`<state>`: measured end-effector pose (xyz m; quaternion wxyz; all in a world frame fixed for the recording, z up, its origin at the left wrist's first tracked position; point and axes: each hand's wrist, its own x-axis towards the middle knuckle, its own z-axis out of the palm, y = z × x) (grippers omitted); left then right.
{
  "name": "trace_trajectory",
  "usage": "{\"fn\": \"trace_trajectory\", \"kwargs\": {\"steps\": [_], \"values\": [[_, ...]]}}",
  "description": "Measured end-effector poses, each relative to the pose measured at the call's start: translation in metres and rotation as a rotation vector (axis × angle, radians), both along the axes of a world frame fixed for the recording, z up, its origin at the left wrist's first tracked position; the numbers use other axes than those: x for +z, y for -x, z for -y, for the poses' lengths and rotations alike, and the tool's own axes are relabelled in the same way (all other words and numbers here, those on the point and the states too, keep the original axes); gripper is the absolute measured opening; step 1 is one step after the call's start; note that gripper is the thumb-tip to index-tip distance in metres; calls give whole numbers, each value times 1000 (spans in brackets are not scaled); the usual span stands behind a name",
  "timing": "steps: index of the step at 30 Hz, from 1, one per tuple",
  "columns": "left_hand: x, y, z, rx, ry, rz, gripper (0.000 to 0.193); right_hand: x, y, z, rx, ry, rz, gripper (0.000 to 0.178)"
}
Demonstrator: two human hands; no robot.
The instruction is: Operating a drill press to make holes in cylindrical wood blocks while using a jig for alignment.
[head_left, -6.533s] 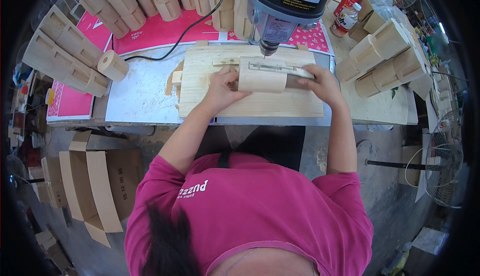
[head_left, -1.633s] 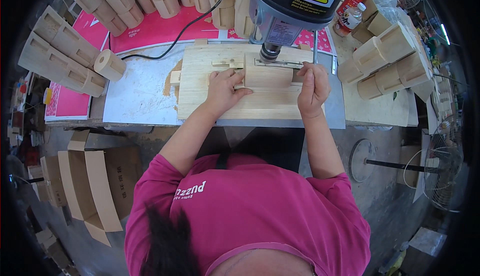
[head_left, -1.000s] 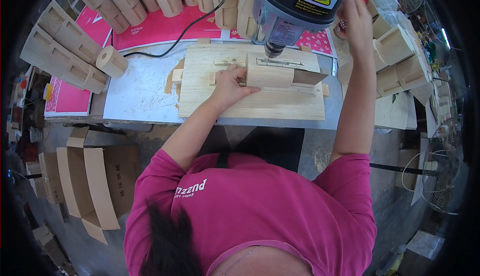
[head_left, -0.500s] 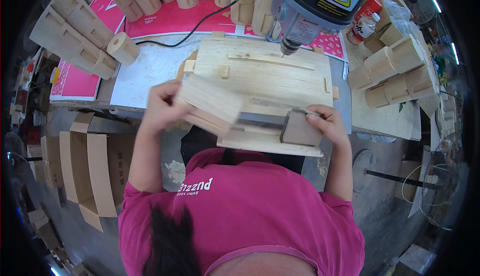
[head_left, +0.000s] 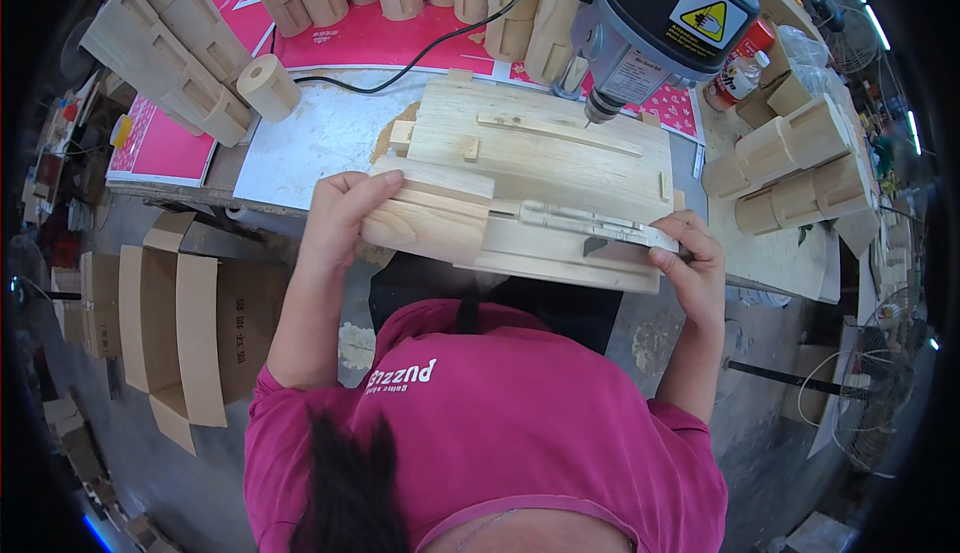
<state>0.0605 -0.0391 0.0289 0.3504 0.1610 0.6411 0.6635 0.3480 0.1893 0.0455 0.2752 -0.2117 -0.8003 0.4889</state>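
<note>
My left hand [head_left: 345,215] is closed round the far end of a pale wooden block [head_left: 425,228] with a rounded side and a lengthwise groove. My right hand [head_left: 692,258] grips a long silver-grey tool [head_left: 600,226], thumb below and fingers above. From the tool a thin dark rod runs left to the end of the block's groove; whether it goes inside cannot be made out. Both things are held above the near edge of a flat wooden board [head_left: 570,173] with small strips fixed on it.
A drill press head [head_left: 650,33] with its bit stands over the board's far side. Stacks of wooden cylinders [head_left: 170,48] line the back and left, more [head_left: 790,158] on the right. A black cable [head_left: 430,48] crosses the table. An open cardboard box [head_left: 200,323] sits at lower left.
The wooden block has levelled and turned its rounded side toward me. The tool in my right hand has turned from a broad face to a narrow edge. The view has shifted slightly.
</note>
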Motion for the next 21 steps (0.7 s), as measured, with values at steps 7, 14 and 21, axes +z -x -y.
{"fn": "trace_trajectory", "kwargs": {"steps": [7, 14, 21], "values": [[-32, -15, -40, -43, -32, 47, 32, -26, 1, -20, 23, 61, -9, 23], [-54, -17, -71, -123, 100, -70, 35, -52, -5, -51, 59, 101, 82, 22], [-76, -32, -95, -206, -117, -8, 35, -59, 7, -51, -64, 11, 53, 25]]}}
